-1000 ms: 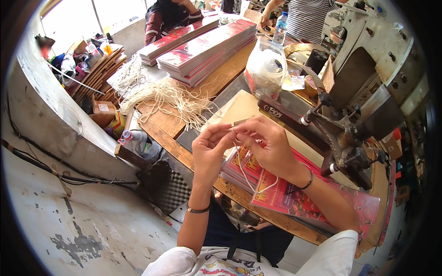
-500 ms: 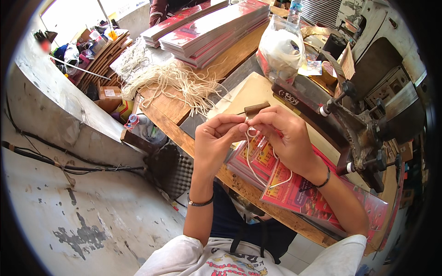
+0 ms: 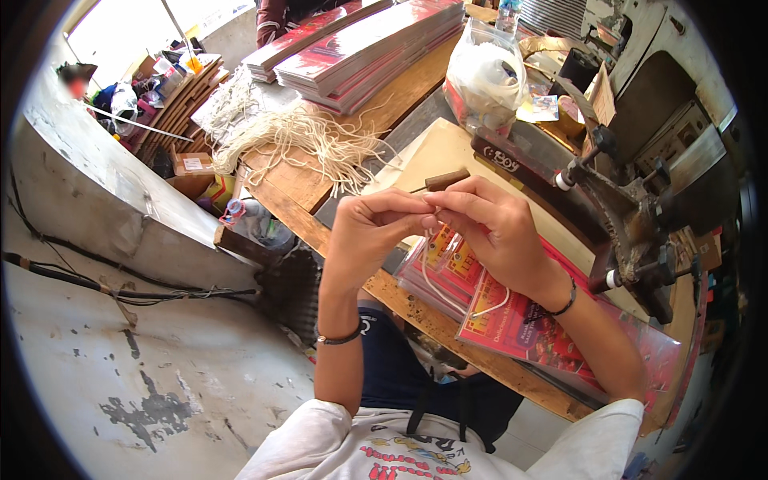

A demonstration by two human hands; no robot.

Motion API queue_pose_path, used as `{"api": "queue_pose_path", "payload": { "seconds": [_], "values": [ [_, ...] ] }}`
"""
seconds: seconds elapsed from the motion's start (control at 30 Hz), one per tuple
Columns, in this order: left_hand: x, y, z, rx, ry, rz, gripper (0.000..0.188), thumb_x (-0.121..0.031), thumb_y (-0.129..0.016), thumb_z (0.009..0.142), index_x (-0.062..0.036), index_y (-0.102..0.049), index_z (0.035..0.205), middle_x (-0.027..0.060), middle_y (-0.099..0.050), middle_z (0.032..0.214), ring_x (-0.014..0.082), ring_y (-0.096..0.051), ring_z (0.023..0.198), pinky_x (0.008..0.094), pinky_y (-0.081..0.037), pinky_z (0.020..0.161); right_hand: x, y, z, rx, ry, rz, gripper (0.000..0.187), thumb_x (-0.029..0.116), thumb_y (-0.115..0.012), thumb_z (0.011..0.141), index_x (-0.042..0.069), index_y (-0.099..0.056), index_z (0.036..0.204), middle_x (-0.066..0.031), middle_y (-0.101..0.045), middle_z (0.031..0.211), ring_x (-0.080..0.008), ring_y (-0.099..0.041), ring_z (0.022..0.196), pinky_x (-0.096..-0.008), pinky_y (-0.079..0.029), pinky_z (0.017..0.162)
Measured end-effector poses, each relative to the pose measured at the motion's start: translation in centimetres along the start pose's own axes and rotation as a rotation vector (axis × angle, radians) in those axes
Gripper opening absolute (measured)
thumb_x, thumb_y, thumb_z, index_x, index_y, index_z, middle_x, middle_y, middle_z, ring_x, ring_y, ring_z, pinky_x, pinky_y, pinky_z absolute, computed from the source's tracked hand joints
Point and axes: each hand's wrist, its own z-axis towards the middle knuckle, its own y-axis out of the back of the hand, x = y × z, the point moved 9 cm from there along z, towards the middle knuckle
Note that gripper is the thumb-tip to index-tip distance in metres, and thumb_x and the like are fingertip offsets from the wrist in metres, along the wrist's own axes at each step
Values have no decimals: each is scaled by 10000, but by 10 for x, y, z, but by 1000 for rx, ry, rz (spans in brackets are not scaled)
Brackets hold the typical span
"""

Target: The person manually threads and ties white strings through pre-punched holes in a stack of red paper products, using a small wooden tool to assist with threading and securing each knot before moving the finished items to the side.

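My left hand (image 3: 370, 230) and my right hand (image 3: 500, 232) meet fingertip to fingertip above the table, both pinching a thin white cord (image 3: 430, 282). Where the fingers press together, that part of the cord is mostly hidden. The rest hangs in a loop below them, over red printed booklets (image 3: 524, 328) with yellow panels, which lie in overlapping piles under my right forearm. Just beyond my fingertips is a tool with a brown wooden handle (image 3: 447, 180) and a thin dark shaft, perhaps an awl; neither hand grips it.
A heap of loose cream cords (image 3: 296, 148) spreads over the wooden table at the far left. Behind it stand tall stacks of long red printed sheets (image 3: 364, 64). A clear plastic bag (image 3: 484, 84) sits at the back, and a dark metal machine (image 3: 628, 232) rises at the right.
My fingertips have come closer together, and the small cord loop between them now shows less. My left wrist has shifted slightly left. The view has moved a little.
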Motion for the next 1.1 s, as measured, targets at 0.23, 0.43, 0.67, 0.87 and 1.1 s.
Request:
{"api": "queue_pose_path", "payload": {
  "seconds": [0.23,0.43,0.67,0.87,1.1],
  "values": [
    [11,4,-7,-144,13,-46,126,81,-724,850,48,-671,960,135,-729,944,169,-722,843,283,-604,770,-5,1,-1,-6,-26,10,176,61,-678,893,30,-715,1062,-136,-673,952,-286,-674,827,-368,-551,723],
    [18,6,-10,-208,-21,-91,151,65,-720,865,38,-636,988,124,-716,957,165,-712,888,277,-592,786,-1,3,-1,-44,-8,26,143,59,-674,894,18,-689,1031,-140,-674,946,-301,-672,844,-385,-551,726],
    [16,4,-10,-214,-38,-155,203,61,-707,880,20,-583,1036,116,-697,956,152,-700,880,269,-582,764,-12,6,-1,-68,-74,110,152,82,-693,884,3,-690,1014,-141,-698,914,-283,-686,811,-368,-552,733],
    [18,5,-11,-192,-42,-186,182,49,-712,883,15,-582,1007,118,-697,958,153,-699,866,276,-583,767,-17,2,-1,16,-138,131,120,87,-686,888,-7,-686,962,-135,-699,882,-251,-692,772,-352,-544,701],
    [21,5,-15,-211,-38,-232,179,51,-705,880,5,-585,1004,108,-695,940,157,-700,845,292,-599,766,-17,-1,-1,38,-173,211,154,120,-680,901,-20,-679,965,-152,-695,881,-244,-690,763,-350,-541,704]
  ]
}}
